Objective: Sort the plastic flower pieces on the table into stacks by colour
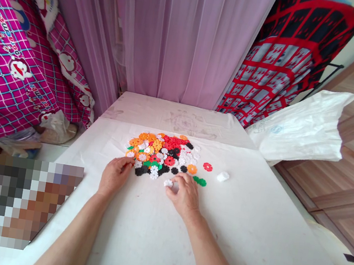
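A pile of flower-shaped discs (157, 151) in orange, red, white, black and green lies on the white-covered table (147, 235). My left hand (116, 176) is at the pile's left front edge, fingers bent together at the discs; what they hold, if anything, is hidden. Just in front of the pile, my right hand (185, 194) has its thumb and fingers closed on a small white disc piece (168, 183). Green discs (199, 181) lie just beyond the right hand. To the right are a red disc (208, 167) and a white clump (223, 176).
A white plastic bag (302, 125) stands by the table's right edge. Purple curtains (191, 40) hang behind the table. A checked pink cloth (27, 37) is at the left, and a red and black cloth (276, 58) at the back right.
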Demonstrator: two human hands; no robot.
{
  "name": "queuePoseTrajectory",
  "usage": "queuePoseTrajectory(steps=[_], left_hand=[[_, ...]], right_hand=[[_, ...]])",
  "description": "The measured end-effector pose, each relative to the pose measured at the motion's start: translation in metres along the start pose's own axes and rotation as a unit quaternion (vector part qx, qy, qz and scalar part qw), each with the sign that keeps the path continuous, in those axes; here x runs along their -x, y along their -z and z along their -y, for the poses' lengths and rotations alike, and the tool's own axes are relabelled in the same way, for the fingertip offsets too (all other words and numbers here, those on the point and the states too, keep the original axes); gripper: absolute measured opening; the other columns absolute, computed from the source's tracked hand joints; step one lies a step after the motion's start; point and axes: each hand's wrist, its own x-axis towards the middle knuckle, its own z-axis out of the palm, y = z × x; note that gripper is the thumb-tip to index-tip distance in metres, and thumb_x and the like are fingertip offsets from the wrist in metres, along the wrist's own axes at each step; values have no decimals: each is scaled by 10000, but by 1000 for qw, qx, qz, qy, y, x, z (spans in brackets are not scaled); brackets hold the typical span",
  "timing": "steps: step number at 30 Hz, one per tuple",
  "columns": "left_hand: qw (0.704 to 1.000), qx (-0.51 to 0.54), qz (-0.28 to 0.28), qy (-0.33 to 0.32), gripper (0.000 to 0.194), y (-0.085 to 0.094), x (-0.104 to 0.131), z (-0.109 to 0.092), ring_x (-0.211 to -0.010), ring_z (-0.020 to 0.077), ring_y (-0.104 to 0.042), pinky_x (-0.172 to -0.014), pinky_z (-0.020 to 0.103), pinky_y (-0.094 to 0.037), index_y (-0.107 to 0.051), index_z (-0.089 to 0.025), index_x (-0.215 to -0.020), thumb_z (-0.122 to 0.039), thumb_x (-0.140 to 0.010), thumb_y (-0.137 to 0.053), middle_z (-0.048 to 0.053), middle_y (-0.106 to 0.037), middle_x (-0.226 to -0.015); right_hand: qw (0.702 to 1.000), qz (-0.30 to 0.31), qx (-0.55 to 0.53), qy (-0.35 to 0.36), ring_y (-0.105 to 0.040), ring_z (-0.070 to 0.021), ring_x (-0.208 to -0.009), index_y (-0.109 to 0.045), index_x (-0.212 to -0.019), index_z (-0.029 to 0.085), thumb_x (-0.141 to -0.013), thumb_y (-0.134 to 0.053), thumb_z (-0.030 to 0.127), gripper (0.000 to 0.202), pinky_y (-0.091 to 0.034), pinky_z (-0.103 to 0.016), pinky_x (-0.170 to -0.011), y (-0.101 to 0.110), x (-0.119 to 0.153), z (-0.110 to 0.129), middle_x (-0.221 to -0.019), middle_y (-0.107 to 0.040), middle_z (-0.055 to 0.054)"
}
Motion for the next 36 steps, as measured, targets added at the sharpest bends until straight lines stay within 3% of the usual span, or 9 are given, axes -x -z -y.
queuePoseTrajectory(steps=[5, 10, 16, 22, 31, 36], left_hand=[[1000, 0, -4, 0, 274, 0, 0, -1, -895, 213, -673, -853, 338, -514, -699, -249, -892, -328, -826, -445, 21, -755, -948], [1000, -2, -1, -1, 274, 1, 0, -2, -885, 211, -671, -848, 339, -516, -702, -250, -895, -321, -822, -447, 21, -754, -936], [1000, 1, 0, 1, 279, 1, -1, -3, -869, 212, -671, -835, 342, -515, -702, -255, -888, -322, -835, -437, 20, -754, -916], [1000, 4, 0, -1, 292, 0, 0, -3, -881, 215, -670, -843, 345, -513, -707, -246, -898, -321, -834, -432, 27, -754, -919], [1000, 10, -1, 0, 273, 0, 0, -2, -884, 209, -667, -857, 345, -508, -706, -258, -894, -310, -823, -448, 20, -752, -912], [1000, 10, 2, 0, 276, 0, 0, -2, -878, 209, -669, -852, 342, -513, -705, -260, -906, -315, -831, -444, 19, -752, -913]], right_hand=[[1000, 6, -10, 2, -571, -210, -955, -664, -858, 220, -751, -700, 246, 115, -408, -331, -859, 4, -8, 9, -1004, -652, -45], [999, 48, 20, 12, -557, -220, -1006, -677, -1026, 237, -784, -693, 298, 250, -400, -346, -890, 0, -30, 39, -1087, -643, -58], [987, 99, 114, -53, -549, -274, -997, -681, -980, 196, -791, -685, 411, 286, -401, -391, -845, -14, -45, 64, -983, -641, -99], [988, 106, 102, -53, -551, -245, -986, -691, -941, 227, -824, -657, 336, 164, -393, -368, -833, -19, -47, 61, -981, -649, -72], [991, 81, 94, -40, -541, -240, -951, -697, -941, 236, -787, -682, 355, 195, -392, -363, -819, -3, -35, 47, -991, -650, -59], [989, 81, 113, -51, -544, -263, -941, -699, -927, 221, -784, -673, 374, 210, -388, -379, -789, -6, -38, 52, -967, -656, -89]])
